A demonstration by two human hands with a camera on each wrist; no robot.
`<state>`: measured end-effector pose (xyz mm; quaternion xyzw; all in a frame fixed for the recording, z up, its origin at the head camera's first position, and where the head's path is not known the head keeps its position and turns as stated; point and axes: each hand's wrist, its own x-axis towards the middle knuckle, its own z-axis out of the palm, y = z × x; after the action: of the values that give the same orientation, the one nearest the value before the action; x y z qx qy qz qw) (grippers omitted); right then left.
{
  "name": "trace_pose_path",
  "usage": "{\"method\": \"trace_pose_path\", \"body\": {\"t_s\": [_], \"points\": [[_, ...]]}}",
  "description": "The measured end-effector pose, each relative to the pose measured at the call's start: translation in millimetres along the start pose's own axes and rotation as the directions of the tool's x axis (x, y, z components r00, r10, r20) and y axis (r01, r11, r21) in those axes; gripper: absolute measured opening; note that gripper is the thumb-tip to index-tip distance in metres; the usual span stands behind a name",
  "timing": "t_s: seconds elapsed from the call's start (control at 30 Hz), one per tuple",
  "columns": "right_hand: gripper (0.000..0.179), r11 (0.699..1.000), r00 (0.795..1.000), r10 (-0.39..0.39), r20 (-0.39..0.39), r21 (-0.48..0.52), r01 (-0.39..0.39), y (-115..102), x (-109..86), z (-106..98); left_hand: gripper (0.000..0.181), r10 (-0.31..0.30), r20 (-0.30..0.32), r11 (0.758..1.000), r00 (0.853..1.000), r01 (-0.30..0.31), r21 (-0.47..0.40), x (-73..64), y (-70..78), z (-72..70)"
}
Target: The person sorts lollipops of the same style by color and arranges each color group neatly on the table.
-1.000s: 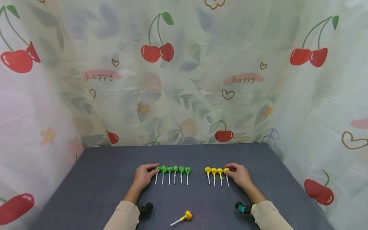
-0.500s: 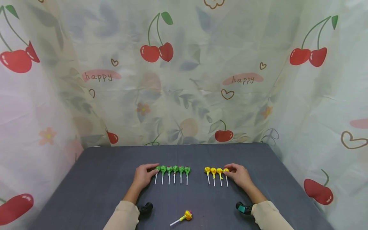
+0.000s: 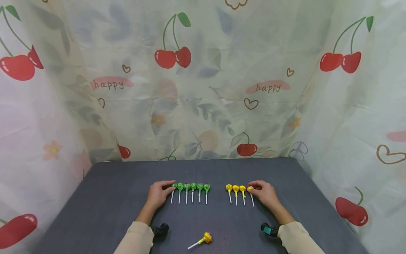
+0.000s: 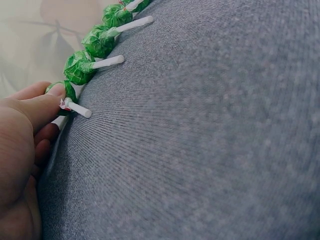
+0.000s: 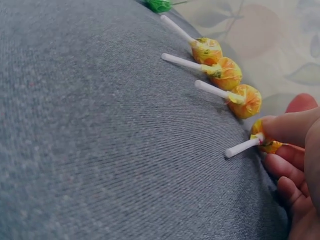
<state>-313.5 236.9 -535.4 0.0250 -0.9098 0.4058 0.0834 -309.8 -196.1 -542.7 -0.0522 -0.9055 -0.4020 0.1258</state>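
Observation:
Several green-wrapped lollipops [image 3: 193, 187] lie side by side in a row, white sticks toward the person. My left hand [image 3: 158, 194] pinches the head of the leftmost green lollipop [image 4: 70, 102] between thumb and fingers. To the right is a row of yellow-wrapped lollipops [image 3: 236, 189], laid the same way. My right hand [image 3: 265, 194] pinches the head of the rightmost yellow lollipop [image 5: 257, 135]; its stick slants away from the others in the right wrist view. Another yellow lollipop [image 3: 207, 238] lies alone nearer the person, stick pointing left.
A dark grey cloth covers the table [image 3: 111, 197]. Behind and at both sides hangs a pale curtain [image 3: 203, 88] printed with cherries and leaves. Each wrist wears a black strap [image 3: 161, 230]. A gap of bare cloth separates the two rows.
The stick end of the rightmost yellow lollipop has swung a little to the right in my right hand. My left hand and the green row have stayed in place.

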Motion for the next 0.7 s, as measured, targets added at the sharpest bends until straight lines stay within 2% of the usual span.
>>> {"method": "trace_pose_path", "body": {"t_s": [0.4,0.7], "points": [[0.019,1.0,1.0,0.028,0.007,0.001,-0.028,-2.9,-1.0,1.5,0.027,-0.008,-0.004,1.0,1.0,0.007,-0.008,0.3,0.8,0.5],[0.022,1.0,1.0,-0.002,-0.004,0.012,0.002,-1.9,-0.9,-0.1,0.027,-0.005,-0.008,1.0,1.0,0.005,-0.01,0.0,1.0,1.1]]}}
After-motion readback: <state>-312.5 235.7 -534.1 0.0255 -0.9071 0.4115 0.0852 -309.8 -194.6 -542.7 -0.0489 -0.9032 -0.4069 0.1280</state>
